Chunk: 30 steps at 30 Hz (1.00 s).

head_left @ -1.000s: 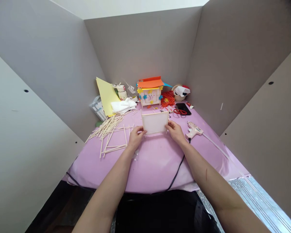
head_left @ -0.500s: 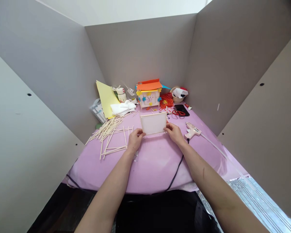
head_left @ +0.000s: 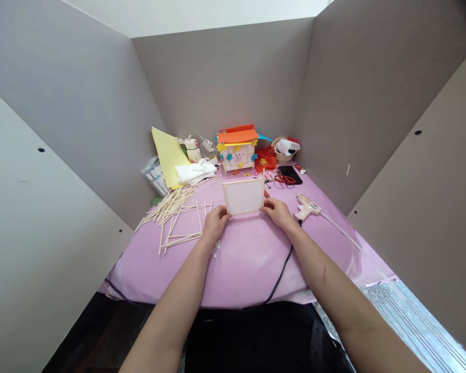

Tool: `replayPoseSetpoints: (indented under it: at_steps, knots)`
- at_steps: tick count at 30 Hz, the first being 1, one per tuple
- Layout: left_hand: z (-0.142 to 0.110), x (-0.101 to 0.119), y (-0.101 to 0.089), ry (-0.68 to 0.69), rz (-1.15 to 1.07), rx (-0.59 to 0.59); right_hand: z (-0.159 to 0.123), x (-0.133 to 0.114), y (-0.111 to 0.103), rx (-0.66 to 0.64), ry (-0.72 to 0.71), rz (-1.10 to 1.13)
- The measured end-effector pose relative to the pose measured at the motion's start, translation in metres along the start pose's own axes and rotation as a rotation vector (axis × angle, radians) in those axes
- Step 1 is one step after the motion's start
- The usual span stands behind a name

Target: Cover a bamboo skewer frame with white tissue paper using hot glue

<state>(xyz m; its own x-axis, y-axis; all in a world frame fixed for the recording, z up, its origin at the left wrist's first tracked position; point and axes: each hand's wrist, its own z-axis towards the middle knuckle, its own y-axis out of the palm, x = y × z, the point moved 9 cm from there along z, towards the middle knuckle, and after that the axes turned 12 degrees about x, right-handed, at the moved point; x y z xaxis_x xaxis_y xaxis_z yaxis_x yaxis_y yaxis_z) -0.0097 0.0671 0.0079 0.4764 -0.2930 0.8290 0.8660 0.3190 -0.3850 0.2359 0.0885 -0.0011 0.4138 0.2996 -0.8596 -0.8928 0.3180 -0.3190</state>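
A small dark marking [head_left: 313,204] on the pale glue gun [head_left: 306,208], to the right of the person's right hand [head_left: 278,212], is too small to read. Both hands are above a surface [head_left: 248,274] covered in lilac, with grey panels [head_left: 225,77] rising beyond and to either side of them. The left hand [head_left: 216,224] and the right, backs upward and forearms stretched forward, pinch opposite lower corners of a white, stick-edged panel [head_left: 243,197], which is held near-upright between them.
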Motion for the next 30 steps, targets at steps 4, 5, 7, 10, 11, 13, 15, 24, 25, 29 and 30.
replayPoseSetpoints:
  at_steps: [4, 5, 7, 10, 11, 13, 15, 24, 25, 29, 30]
  knots:
    - [-0.0002, -0.0013, 0.0003, -0.002, 0.032, 0.000, -0.0009, -0.0007, -0.0002, -0.003, 0.001, -0.022]
    - [-0.0002, -0.0015, 0.0000, -0.002, 0.040, 0.004, -0.0010, -0.0007, -0.0002, -0.003, 0.002, -0.025]
    - [-0.0002, -0.0014, -0.0009, -0.004, 0.055, 0.013, -0.0010, -0.0008, -0.0005, -0.003, 0.003, -0.029]
    - [-0.0003, 0.0000, -0.0025, -0.002, 0.070, 0.026, -0.0009, -0.0009, -0.0011, 0.001, 0.003, -0.028]
    - [-0.0003, 0.0008, -0.0032, -0.001, 0.072, 0.031, -0.0008, -0.0011, -0.0015, 0.005, 0.001, -0.025]
    - [-0.0001, 0.0023, -0.0049, 0.002, 0.072, 0.042, -0.0006, -0.0015, -0.0020, 0.013, -0.004, -0.016]
    - [0.0003, 0.0027, -0.0060, 0.005, 0.073, 0.046, -0.0004, -0.0015, -0.0018, 0.016, -0.009, -0.011]
    - [0.0016, -0.0049, -0.0036, -0.006, 0.100, 0.015, -0.0010, 0.0035, 0.0036, -0.006, -0.019, -0.014]
    - [0.0017, -0.0052, -0.0033, -0.007, 0.104, 0.012, -0.0011, 0.0040, 0.0046, -0.013, -0.020, -0.014]
    - [0.0013, -0.0053, -0.0020, -0.012, 0.104, -0.006, -0.0008, 0.0066, 0.0070, -0.033, -0.014, -0.017]
    - [0.0011, -0.0049, -0.0019, -0.012, 0.101, -0.010, -0.0006, 0.0074, 0.0073, -0.037, -0.011, -0.018]
